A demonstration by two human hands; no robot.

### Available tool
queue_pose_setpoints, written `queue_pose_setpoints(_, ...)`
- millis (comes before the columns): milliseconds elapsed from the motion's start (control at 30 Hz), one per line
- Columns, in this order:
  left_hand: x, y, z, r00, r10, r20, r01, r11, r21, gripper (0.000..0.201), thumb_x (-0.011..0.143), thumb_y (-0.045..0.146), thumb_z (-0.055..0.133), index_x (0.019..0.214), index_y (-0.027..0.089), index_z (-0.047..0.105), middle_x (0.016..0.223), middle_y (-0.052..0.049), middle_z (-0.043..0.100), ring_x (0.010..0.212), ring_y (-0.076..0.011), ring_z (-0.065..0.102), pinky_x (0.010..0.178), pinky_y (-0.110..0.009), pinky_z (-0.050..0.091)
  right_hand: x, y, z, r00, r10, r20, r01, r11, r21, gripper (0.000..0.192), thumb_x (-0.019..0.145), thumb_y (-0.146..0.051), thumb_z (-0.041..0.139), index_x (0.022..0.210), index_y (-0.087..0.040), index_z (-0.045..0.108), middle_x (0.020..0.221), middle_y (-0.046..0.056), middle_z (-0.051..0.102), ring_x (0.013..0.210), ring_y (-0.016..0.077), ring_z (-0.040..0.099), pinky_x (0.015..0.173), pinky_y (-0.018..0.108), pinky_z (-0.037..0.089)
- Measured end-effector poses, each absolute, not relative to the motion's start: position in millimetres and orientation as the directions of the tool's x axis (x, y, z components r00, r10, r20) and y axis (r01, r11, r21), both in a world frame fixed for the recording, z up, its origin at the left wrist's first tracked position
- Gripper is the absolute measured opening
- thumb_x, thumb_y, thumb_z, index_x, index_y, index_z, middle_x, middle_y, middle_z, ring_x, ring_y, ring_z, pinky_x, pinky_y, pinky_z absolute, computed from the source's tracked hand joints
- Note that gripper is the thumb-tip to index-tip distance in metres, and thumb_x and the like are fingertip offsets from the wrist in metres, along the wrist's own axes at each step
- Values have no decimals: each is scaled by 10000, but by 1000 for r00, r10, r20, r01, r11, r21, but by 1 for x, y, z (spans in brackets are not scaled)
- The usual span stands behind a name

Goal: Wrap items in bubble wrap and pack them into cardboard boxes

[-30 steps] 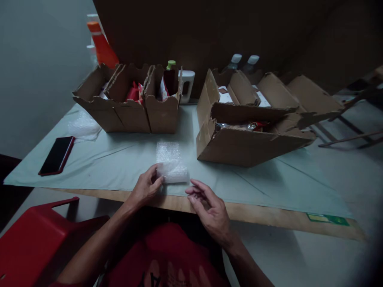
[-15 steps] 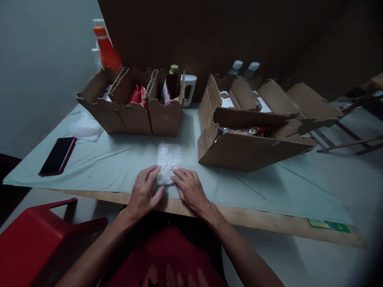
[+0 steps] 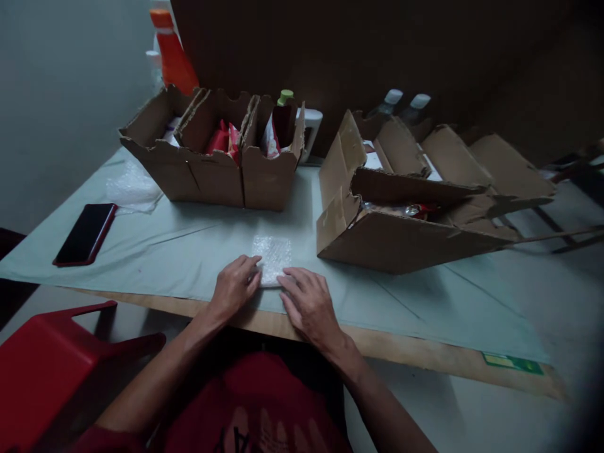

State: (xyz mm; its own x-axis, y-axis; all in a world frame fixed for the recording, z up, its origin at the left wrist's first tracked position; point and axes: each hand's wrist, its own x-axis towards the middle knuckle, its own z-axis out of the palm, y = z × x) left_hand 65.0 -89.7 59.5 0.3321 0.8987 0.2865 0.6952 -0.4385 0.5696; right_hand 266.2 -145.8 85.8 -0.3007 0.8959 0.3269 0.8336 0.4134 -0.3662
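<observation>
A small, roughly square piece of bubble wrap [image 3: 274, 253] lies on the cloth near the table's front edge. At its left side is my left hand [image 3: 234, 286], fingers bent and a gap between thumb and forefinger, fingertips by the wrap's edge. My right hand [image 3: 309, 305] rests at the lower right corner, palm down with fingers apart, the fingertips at the wrap. Neither hand is closed around it. Whether anything lies inside the wrap cannot be made out.
Cardboard bins [image 3: 207, 176] with packets stand at the back left, and a larger cardboard box [image 3: 401, 242] stands to the right. A phone [image 3: 85, 234] and more bubble wrap [image 3: 132, 185] lie at the left. Bottles [image 3: 175, 60] stand behind. A red stool [image 3: 61, 352] is below left.
My left hand has shifted slightly up and its fingers have bent more. My right hand has moved slightly right and down. The bubble wrap looks shorter front to back. The view has shifted a little.
</observation>
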Motion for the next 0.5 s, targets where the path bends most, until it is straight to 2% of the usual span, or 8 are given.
queue_pose_setpoints(100, 64, -93, 63, 307, 878, 368, 724, -466, 509, 285, 938, 237, 551, 1202, 196, 653, 1109, -99, 672, 993, -227, 639, 876, -369, 526, 261, -140, 82, -370, 893, 256, 825, 442, -351, 277, 946, -130, 564, 1193, -196, 670, 1246, 123, 679, 1209, 285, 556, 990, 446, 411)
queue_pose_setpoints(200, 54, -106, 72, 416, 811, 412, 635, -583, 507, 319, 927, 251, 572, 1235, 188, 627, 1173, -118, 669, 1110, -267, 600, 960, -435, 486, 261, -140, 83, -336, 911, 239, 803, 410, -433, 253, 971, -131, 528, 1144, -205, 697, 1115, 94, 733, 1101, 255, 609, 956, 422, 417)
queue_pose_setpoints(267, 48, -114, 76, 503, 786, 361, 558, -614, 558, 362, 922, 217, 556, 1281, 198, 596, 1102, -93, 699, 1043, -245, 618, 937, -421, 488, 263, -144, 85, -326, 925, 196, 769, 380, -514, 256, 986, -159, 514, 1145, -217, 707, 1066, 80, 753, 1021, 238, 636, 934, 413, 424)
queue_pose_setpoints(333, 47, -116, 77, 521, 801, 294, 548, -579, 604, 398, 917, 192, 539, 1314, 205, 574, 994, -62, 716, 919, -217, 631, 870, -386, 503, 266, -150, 87, -329, 933, 145, 741, 350, -573, 268, 995, -182, 500, 1161, -224, 706, 1055, 70, 762, 984, 228, 649, 921, 402, 432)
queue_pose_setpoints(400, 51, -110, 74, 482, 836, 262, 598, -533, 599, 404, 909, 193, 547, 1311, 195, 577, 949, -56, 714, 847, -209, 628, 816, -363, 506, 267, -154, 88, -293, 944, 153, 761, 327, -560, 290, 994, -184, 490, 1202, -217, 690, 1094, 81, 750, 1026, 239, 637, 930, 408, 433)
queue_pose_setpoints(500, 63, -93, 68, 407, 873, 268, 707, -487, 514, 370, 911, 219, 569, 1276, 170, 600, 988, -86, 706, 893, -232, 635, 830, -374, 502, 263, -157, 89, -230, 933, 277, 838, 334, -432, 306, 969, -180, 530, 1245, -195, 661, 1211, 126, 687, 1158, 282, 569, 979, 439, 411)
